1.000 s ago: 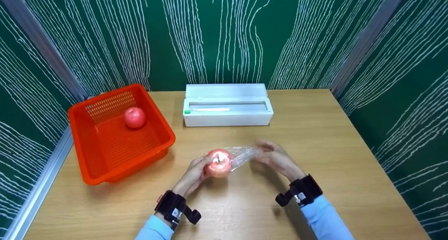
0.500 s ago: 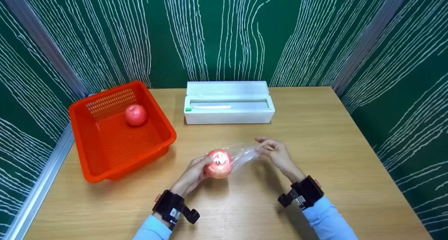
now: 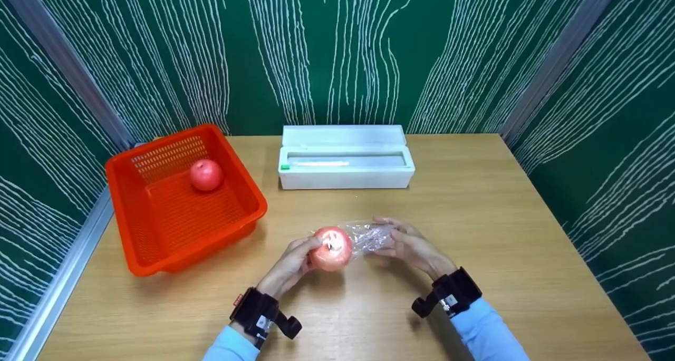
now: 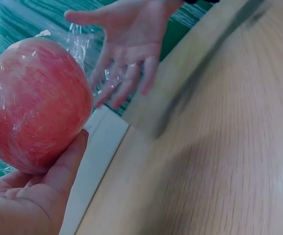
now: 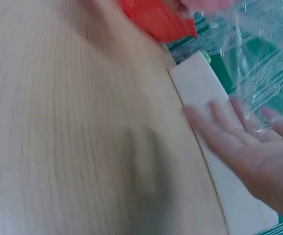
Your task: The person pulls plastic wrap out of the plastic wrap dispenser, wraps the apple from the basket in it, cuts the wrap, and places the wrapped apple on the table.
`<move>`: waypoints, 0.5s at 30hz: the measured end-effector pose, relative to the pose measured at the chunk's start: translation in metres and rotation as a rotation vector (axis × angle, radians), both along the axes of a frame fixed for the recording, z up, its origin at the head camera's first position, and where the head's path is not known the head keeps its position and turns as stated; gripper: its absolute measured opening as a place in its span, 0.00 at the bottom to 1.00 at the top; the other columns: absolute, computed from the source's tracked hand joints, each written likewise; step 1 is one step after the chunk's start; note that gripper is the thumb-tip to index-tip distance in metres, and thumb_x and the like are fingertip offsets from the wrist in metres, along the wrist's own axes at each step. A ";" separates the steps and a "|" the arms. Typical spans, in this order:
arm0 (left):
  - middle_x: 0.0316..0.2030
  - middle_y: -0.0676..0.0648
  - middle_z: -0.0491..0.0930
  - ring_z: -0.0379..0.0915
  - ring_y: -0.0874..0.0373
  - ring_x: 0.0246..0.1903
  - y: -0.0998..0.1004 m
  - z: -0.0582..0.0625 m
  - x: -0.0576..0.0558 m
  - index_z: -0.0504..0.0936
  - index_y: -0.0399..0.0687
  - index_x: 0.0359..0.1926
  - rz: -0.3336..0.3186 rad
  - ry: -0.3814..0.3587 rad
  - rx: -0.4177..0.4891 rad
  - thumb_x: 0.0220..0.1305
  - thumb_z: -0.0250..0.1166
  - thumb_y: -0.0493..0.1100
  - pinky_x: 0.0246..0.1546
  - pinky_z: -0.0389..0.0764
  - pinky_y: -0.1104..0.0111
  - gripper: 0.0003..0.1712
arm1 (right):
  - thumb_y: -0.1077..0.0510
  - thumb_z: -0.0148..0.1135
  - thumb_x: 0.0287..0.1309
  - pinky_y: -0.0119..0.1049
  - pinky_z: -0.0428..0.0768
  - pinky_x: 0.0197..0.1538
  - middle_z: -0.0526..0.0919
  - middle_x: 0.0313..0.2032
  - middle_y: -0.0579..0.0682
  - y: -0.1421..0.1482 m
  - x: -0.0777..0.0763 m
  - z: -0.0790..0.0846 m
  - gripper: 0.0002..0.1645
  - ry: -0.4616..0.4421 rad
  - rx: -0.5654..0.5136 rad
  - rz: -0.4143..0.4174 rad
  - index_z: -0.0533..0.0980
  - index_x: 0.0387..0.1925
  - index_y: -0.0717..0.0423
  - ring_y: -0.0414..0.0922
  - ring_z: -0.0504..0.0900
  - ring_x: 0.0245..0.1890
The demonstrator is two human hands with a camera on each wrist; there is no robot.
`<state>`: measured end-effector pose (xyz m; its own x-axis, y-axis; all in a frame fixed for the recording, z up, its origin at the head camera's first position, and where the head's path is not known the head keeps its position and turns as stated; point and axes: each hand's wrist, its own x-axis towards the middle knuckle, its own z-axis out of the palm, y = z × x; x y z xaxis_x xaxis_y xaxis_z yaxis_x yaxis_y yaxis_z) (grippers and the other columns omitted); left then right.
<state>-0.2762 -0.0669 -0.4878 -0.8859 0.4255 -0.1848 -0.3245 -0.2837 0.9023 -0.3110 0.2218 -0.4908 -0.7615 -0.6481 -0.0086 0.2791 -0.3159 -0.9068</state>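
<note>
A red apple (image 3: 330,249), partly covered in clear plastic wrap, is held above the table by my left hand (image 3: 291,266). In the left wrist view the wrap clings tightly to the apple (image 4: 36,105), with fingers and thumb beneath and beside it. Loose plastic wrap (image 3: 369,236) stretches from the apple's right side to my right hand (image 3: 416,247). The right wrist view shows that hand (image 5: 251,147) with its fingers spread and fairly straight, touching the film (image 5: 249,63) without curling round it.
An orange-red basket (image 3: 182,261) stands at the left with another apple (image 3: 206,175) inside. At the back of the wooden table (image 3: 501,218) sits a white wrap box (image 3: 346,180), its lid raised. Green walls with white streaks enclose the table.
My right hand first pulled the film out with its fingertips, then came back lower and nearer the apple with its fingers opened. The left hand keeps the apple almost still.
</note>
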 end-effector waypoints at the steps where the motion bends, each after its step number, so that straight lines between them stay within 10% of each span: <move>1: 0.42 0.49 0.76 0.73 0.62 0.40 0.000 -0.001 0.000 0.69 0.32 0.55 0.000 0.003 0.000 0.56 0.59 0.51 0.41 0.75 0.73 0.32 | 0.57 0.54 0.59 0.50 0.69 0.59 0.76 0.50 0.50 -0.002 0.000 0.001 0.28 -0.004 0.036 -0.049 0.62 0.59 0.62 0.44 0.77 0.47; 6: 0.46 0.47 0.75 0.73 0.61 0.42 -0.001 -0.004 0.000 0.64 0.32 0.59 -0.028 -0.003 0.009 0.58 0.58 0.52 0.42 0.77 0.73 0.35 | 0.64 0.60 0.52 0.29 0.81 0.36 0.80 0.30 0.47 -0.011 0.001 0.005 0.04 -0.069 0.222 -0.343 0.78 0.31 0.55 0.39 0.79 0.28; 15: 0.56 0.33 0.66 0.74 0.48 0.47 -0.001 -0.016 0.003 0.57 0.35 0.64 -0.002 -0.164 0.011 0.59 0.57 0.53 0.50 0.75 0.55 0.39 | 0.66 0.62 0.49 0.34 0.81 0.43 0.80 0.37 0.50 -0.022 0.013 0.018 0.28 -0.018 0.343 -0.389 0.66 0.53 0.72 0.41 0.80 0.33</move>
<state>-0.2730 -0.0679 -0.5043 -0.8432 0.4303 -0.3223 -0.4680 -0.2924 0.8339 -0.2981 0.1994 -0.4732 -0.9434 -0.2742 -0.1866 0.2170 -0.0848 -0.9725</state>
